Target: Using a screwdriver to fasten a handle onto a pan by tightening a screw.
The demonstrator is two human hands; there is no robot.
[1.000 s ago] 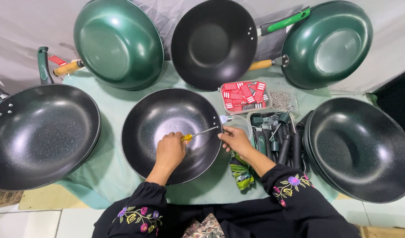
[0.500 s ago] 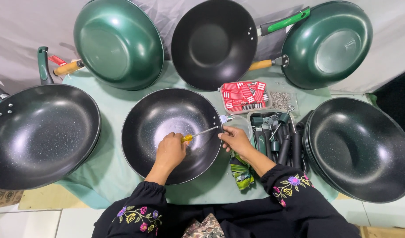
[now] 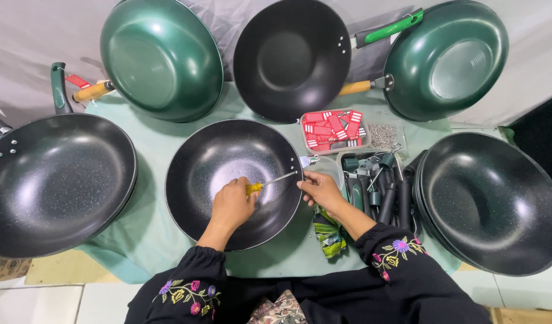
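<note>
A black wok without a handle (image 3: 219,162) lies on the pale green cloth in front of me. My left hand (image 3: 232,203) is inside it, gripping a yellow-handled screwdriver (image 3: 268,182) whose shaft points right to the wok's rim. My right hand (image 3: 319,189) pinches the rim at that spot, beside a small metal bracket (image 3: 307,161) on the outside of the wok.
A tray of dark handles and tools (image 3: 375,183) sits right of the wok, behind it a tray of red packets (image 3: 333,127) and loose screws (image 3: 382,135). Stacked black woks (image 3: 492,204) lie right, another (image 3: 51,180) left. Three pans lean at the back. A green rag (image 3: 328,231) lies near me.
</note>
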